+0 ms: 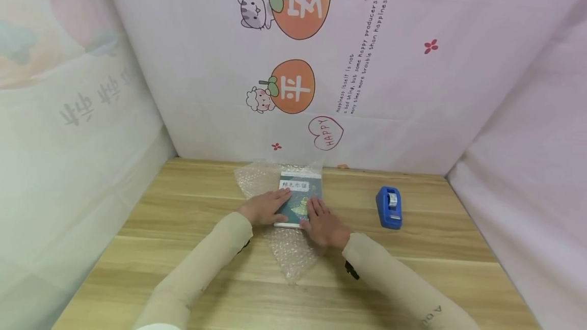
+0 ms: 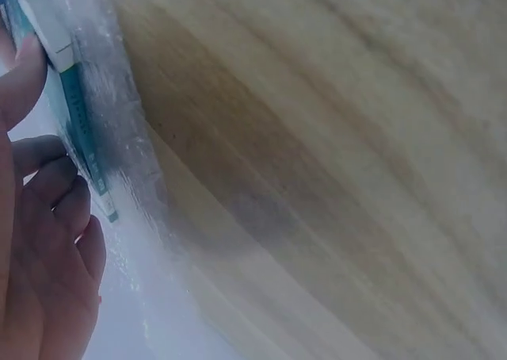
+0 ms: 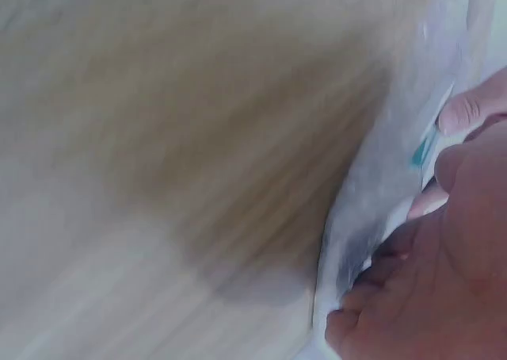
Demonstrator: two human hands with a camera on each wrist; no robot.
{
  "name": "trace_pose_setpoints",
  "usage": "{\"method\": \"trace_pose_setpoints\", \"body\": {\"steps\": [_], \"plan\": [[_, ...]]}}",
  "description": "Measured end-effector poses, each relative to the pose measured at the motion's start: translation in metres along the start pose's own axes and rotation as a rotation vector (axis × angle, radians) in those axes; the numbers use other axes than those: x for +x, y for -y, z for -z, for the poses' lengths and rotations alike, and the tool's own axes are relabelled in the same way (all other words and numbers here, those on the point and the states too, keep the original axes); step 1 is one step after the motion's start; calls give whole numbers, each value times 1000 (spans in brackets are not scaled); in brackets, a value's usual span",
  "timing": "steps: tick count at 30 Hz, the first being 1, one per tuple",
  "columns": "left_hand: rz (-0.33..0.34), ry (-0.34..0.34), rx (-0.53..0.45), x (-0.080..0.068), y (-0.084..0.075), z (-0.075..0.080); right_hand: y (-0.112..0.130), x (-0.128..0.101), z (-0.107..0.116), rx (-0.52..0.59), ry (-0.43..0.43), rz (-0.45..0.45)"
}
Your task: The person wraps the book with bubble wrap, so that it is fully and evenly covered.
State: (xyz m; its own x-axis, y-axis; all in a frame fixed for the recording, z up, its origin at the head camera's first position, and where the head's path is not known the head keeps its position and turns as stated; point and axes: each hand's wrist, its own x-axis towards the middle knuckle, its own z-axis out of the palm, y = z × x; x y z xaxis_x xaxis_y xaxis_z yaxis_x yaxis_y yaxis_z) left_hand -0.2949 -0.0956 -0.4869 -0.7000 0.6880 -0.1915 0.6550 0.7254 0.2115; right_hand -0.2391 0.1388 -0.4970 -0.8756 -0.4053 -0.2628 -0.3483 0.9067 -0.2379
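Two hands — left hand (image 1: pixel 264 208) and right hand (image 1: pixel 322 224) — press flat-fingered on the book (image 1: pixel 300 192), which lies atop bubble wrap (image 1: pixel 257 176).

Even, soft lighting is seen in the head view; edges are bowed; both wrist views are blurred.

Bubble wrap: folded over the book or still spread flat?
Spread flat. The bubble wrap lies open under the book, whose cover shows bare beneath the left hand and right hand.
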Motion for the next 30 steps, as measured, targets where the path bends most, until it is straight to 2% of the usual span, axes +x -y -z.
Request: {"method": "trace_pose_setpoints", "body": {"steps": [5, 13, 24, 30], "plan": [[-3, -26, -5, -2, -1, 0, -9, -7, 10, 7, 17, 69], [2, -34, -35, 0, -1, -3, -22, -17, 11, -71, 18, 160], [-5, -35, -25, 2, 2, -7, -22, -33, 8, -112, 28, 158], [-2, -18, -32, 0, 2, -6, -22, -37, 6, -101, 5, 162]]}}
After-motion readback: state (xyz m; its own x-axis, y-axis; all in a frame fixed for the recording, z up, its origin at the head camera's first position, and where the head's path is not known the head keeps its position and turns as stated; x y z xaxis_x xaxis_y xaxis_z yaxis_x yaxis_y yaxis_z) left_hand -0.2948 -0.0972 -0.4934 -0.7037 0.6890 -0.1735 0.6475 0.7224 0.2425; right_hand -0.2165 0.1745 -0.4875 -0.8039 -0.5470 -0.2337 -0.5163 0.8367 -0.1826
